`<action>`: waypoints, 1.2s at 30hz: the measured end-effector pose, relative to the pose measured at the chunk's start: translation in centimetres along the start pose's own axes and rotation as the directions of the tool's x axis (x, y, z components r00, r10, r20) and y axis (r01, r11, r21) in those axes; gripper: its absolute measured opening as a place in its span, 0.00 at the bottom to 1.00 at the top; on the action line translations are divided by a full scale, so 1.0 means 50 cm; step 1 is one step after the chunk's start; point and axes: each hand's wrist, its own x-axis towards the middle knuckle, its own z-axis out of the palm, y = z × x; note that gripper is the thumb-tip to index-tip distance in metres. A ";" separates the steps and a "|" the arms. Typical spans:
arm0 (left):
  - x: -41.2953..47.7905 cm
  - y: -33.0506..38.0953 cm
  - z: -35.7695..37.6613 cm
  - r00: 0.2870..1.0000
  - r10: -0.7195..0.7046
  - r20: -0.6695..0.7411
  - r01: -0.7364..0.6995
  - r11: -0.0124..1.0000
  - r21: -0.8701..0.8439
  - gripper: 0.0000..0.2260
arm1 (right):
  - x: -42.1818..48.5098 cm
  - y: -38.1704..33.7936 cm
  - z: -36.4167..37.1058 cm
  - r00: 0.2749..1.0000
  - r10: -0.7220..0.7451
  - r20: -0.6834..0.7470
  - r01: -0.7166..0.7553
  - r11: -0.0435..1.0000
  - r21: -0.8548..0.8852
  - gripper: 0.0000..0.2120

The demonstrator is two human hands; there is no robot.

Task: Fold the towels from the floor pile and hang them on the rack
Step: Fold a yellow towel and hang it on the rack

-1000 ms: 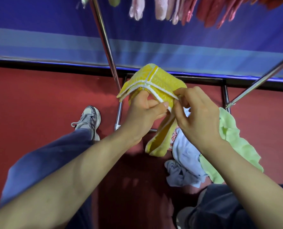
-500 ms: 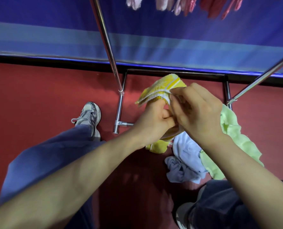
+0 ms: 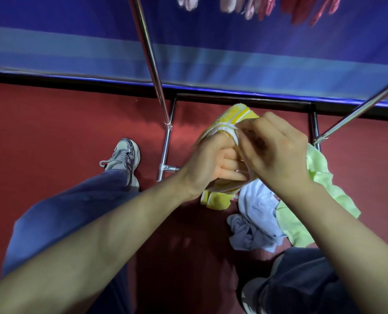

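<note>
A yellow towel with white stripes [image 3: 231, 118] is bunched between both hands, in the air over the red floor. My left hand [image 3: 211, 159] grips its middle with curled fingers, and a yellow end [image 3: 215, 199] hangs out below. My right hand [image 3: 274, 150] pinches the striped edge at the top right, close against the left hand. On the floor below lies the pile: a pale blue towel [image 3: 256, 218] and a light green towel [image 3: 317, 196]. The rack's chrome poles [image 3: 152, 64] rise on both sides.
The rack's base bars [image 3: 243, 99] frame the floor under my hands. Pink and red towels [image 3: 302, 7] hang at the top edge. My left shoe [image 3: 122, 157] stands left of the rack foot [image 3: 163, 166]. A blue wall runs behind.
The hands have come together and lowered slightly. The towel, spread wider a second ago with a long end hanging, is now folded into a tighter bundle between them.
</note>
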 end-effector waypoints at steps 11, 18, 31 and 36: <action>0.010 -0.008 0.000 0.991 0.013 -0.130 -0.003 0.997 0.072 0.15 | -0.002 -0.011 -0.001 0.999 -0.033 -0.011 0.033 0.999 0.007 0.02; 0.009 -0.005 0.000 0.992 0.010 -0.128 0.002 0.996 0.087 0.13 | -0.002 -0.009 -0.002 0.997 -0.058 0.046 0.058 0.998 0.013 0.04; 0.010 0.005 -0.008 0.994 -0.080 -0.070 0.080 0.997 0.002 0.24 | -0.006 0.001 0.004 0.994 -0.098 0.053 0.098 0.995 -0.001 0.06; 0.012 0.001 -0.005 0.985 -0.068 -0.156 0.078 0.995 0.058 0.22 | -0.010 0.004 0.009 0.984 -0.159 0.086 0.161 0.987 -0.019 0.06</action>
